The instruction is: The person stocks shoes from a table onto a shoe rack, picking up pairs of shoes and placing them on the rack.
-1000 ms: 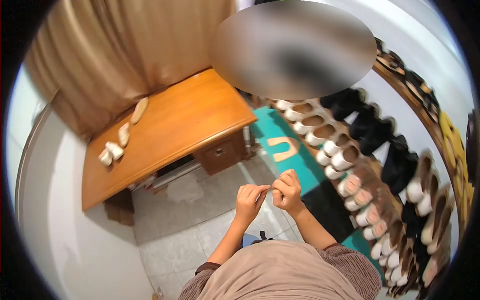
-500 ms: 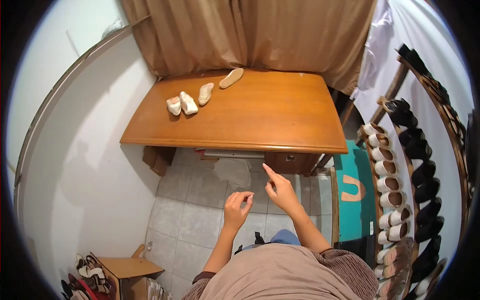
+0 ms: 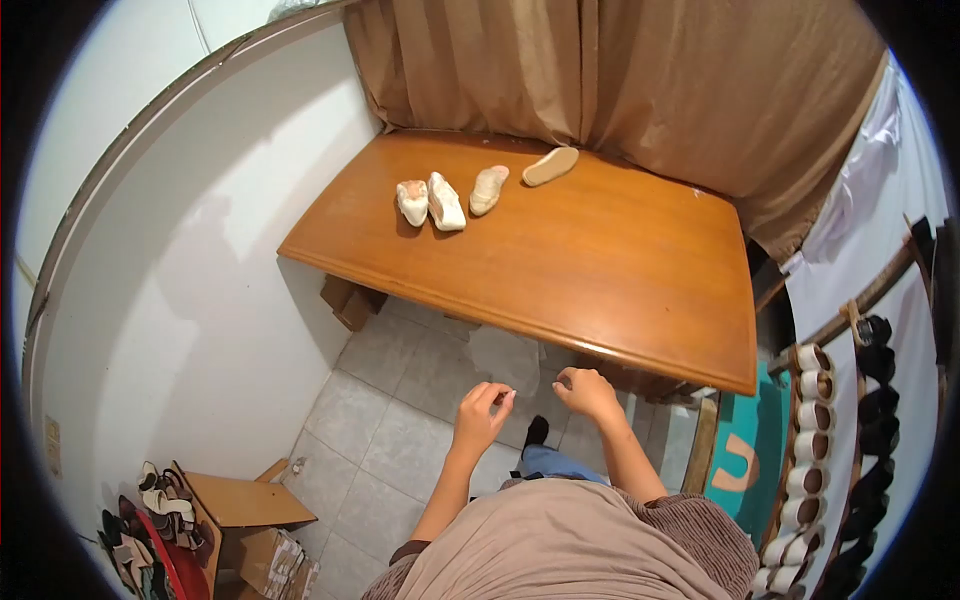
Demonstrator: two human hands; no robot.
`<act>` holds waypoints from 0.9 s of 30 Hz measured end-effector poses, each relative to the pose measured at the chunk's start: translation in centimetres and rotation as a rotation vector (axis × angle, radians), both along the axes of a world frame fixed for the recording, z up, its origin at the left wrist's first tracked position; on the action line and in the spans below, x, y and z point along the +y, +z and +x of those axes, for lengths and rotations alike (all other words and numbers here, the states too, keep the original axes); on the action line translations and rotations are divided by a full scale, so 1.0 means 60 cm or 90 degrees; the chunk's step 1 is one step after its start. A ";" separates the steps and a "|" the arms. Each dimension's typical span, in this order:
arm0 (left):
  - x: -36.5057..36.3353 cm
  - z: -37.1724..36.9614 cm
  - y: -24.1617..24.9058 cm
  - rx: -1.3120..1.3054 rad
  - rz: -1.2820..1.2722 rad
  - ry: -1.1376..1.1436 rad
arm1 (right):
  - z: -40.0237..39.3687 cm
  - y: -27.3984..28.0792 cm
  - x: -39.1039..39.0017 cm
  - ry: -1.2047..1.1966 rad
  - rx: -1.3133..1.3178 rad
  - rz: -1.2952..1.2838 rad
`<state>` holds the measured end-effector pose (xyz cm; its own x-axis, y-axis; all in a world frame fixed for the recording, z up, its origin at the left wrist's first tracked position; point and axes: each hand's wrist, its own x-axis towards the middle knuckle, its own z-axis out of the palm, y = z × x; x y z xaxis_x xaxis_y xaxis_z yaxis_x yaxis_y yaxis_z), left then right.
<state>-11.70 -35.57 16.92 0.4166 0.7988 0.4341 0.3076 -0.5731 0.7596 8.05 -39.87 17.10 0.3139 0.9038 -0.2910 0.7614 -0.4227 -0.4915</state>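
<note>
My left hand (image 3: 482, 414) is held in front of my body with thumb and fingers drawn together in a pinch. A tiny pale spot shows at its fingertips, too small to name. Close by on the right, my right hand (image 3: 590, 394) has its fingers curled in; whatever it may hold is hidden. Both hands are apart from the wooden table (image 3: 600, 270). On the tabletop lie a white shoe-shaped piece (image 3: 412, 203), another white one (image 3: 446, 203) beside it, a beige shoe-shaped piece (image 3: 488, 191) and a flat beige sole (image 3: 550, 167).
A rack of white shoes (image 3: 808, 480) and black shoes (image 3: 872, 450) stands at right, near a teal surface with a U-shaped tan piece (image 3: 736, 463). Lower left are a cardboard box (image 3: 245, 500) and several sandals (image 3: 165, 500). A pale sheet (image 3: 505, 358) lies under the table.
The view has turned, so the table appears tilted and shifted right. My right index finger, stretched out before, is now curled in. My left hand stays pinched. One foot now shows.
</note>
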 end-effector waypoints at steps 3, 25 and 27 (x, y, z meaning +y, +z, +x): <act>0.080 0.031 0.014 0.002 -0.005 -0.009 | 0.041 0.023 0.084 0.012 0.003 0.006; 0.706 0.343 -0.161 0.010 -0.480 -0.205 | 0.219 0.014 0.366 -0.291 0.025 0.211; 0.761 0.407 -0.153 0.003 -0.585 -0.170 | 0.230 0.015 0.373 -0.343 0.025 0.227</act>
